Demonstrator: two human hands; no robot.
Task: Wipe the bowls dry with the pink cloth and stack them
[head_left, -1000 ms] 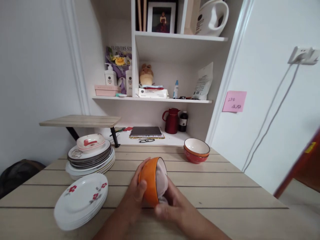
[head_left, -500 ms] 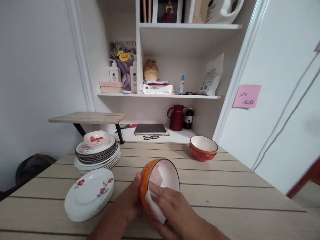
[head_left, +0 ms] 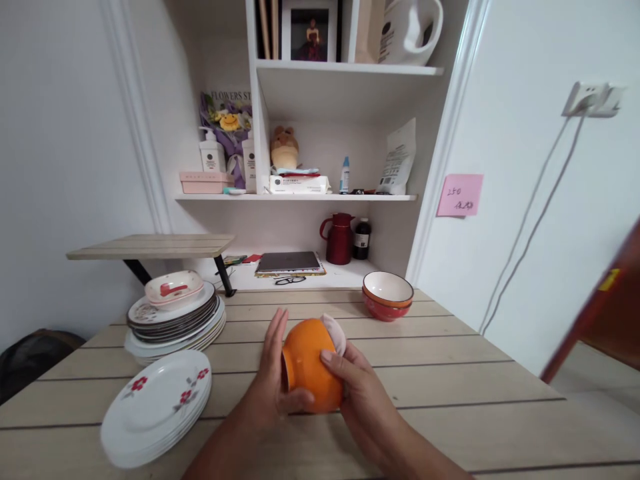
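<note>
An orange bowl [head_left: 313,363] is held on its side above the table, its outer wall facing me and its inside hidden. My right hand [head_left: 363,390] grips it from the right, thumb on the outside. A whitish cloth or tissue [head_left: 334,333] is pinched against the bowl's far right side by that hand. At the left end of the bowl, my left hand [head_left: 274,373] has its fingers stretched upward and its thumb touching the bowl's lower side.
Left on the wooden table [head_left: 440,427] are flower-patterned white plates [head_left: 157,400], a taller plate stack [head_left: 175,320] topped by a small dish [head_left: 173,287], and a raised shelf [head_left: 155,245]. Nested bowls [head_left: 388,293] stand back right. A laptop [head_left: 289,261] and red jug [head_left: 340,239] sit behind.
The bowl has been turned so its outside, not its inside, faces me. My left fingers have straightened, and my right hand has moved from inside the bowl to its right side. The view has shifted right.
</note>
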